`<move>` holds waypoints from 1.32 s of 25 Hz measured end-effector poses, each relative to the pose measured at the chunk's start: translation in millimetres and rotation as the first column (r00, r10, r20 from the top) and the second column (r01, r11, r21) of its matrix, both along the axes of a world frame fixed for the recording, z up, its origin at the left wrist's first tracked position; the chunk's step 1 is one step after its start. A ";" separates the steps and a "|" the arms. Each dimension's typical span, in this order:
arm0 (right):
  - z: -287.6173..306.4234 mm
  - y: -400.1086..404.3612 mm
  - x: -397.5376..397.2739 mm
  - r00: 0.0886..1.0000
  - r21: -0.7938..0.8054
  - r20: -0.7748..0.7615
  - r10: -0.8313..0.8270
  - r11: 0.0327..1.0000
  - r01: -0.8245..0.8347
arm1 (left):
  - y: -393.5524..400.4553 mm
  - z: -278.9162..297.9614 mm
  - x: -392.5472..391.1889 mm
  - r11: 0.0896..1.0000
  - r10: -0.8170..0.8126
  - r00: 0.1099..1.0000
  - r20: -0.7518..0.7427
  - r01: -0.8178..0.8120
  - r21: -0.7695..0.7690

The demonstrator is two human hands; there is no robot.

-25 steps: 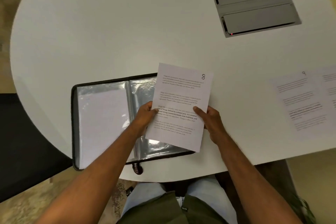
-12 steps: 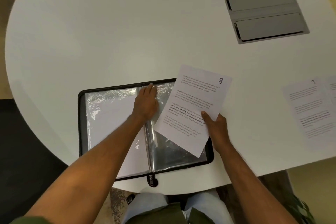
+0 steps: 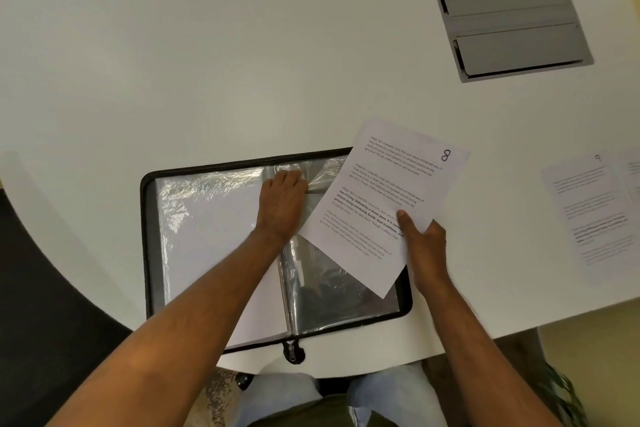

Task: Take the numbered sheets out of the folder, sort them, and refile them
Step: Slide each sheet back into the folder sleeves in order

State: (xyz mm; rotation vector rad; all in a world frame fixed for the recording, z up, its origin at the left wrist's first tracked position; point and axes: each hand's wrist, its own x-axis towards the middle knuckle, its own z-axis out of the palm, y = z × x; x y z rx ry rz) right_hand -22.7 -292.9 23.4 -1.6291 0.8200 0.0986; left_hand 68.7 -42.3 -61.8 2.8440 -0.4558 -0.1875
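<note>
Black zip-edged folder with clear plastic sleeves [image 3: 221,246] — lying open on the white round bench [image 3: 207,62], near its front edge. Left hand [image 3: 280,208] — fingers flat on the sleeves at the spine. Right hand [image 3: 424,243] — thumb and fingers pinching the white printed sheet numbered 8 [image 3: 381,198], tilted over the folder's right half. White sheet numbered 9 [image 3: 588,211] — flat on the bench, well right.

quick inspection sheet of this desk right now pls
surface: white round table, grey hatch set in it
job's things: open zip folder with clear sleeves; sheet 8 held over its right side; sheet 9 lying at far right, another sheet's edge beside it
clutter: nothing seen
hands: left hand on the sleeves near the spine; right hand grips sheet 8
cables: nothing seen
surroundings: dark chair, person's lap
</note>
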 end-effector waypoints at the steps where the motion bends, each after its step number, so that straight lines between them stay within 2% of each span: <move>1: 0.1 0.0 3.6 1.000 0.005 0.009 -0.003 1.000 0.003 | 0.8 0.4 2.4 1.000 0.013 1.000 0.016 -0.013 -0.023; 5: 2.5 -2.2 22.4 0.999 0.029 0.039 -0.025 0.999 0.024 | 4.0 -2.7 10.7 0.991 0.040 0.999 0.014 -0.038 -0.126; 8: 5.8 -7.7 40.8 0.996 0.040 0.074 -0.053 0.998 0.051 | 5.3 2.0 17.0 0.987 0.027 0.997 -0.067 -0.037 -0.155; 12: 3.9 -16.7 62.5 0.980 0.102 0.087 -0.179 0.980 0.170 | 6.1 5.4 24.9 0.988 -0.037 0.991 -0.128 0.018 -0.152; 16: -6.2 -21.7 77.5 0.955 0.215 0.029 -0.295 0.935 0.282 | 3.3 7.9 38.4 0.985 -0.019 0.975 -0.223 -0.020 -0.174; 22: -12.5 -25.3 96.1 0.911 0.348 -0.014 -0.412 0.852 0.391 | -12.3 10.7 62.3 0.993 0.037 0.981 -0.191 -0.057 -0.101; 26: -20.2 -29.9 112.5 0.897 0.463 -0.043 -0.440 0.787 0.408 | -19.8 10.1 60.2 0.996 0.038 0.995 -0.096 -0.046 -0.081; 29: -24.1 -24.5 126.5 0.916 0.487 -0.036 -0.400 0.793 0.366 | -23.5 9.4 48.6 0.988 0.067 0.995 -0.072 -0.076 -0.135; 33: -33.3 -10.9 151.7 0.932 0.437 -0.007 -0.362 0.837 0.329 | -22.9 7.9 36.8 0.980 0.092 0.995 -0.049 -0.099 -0.173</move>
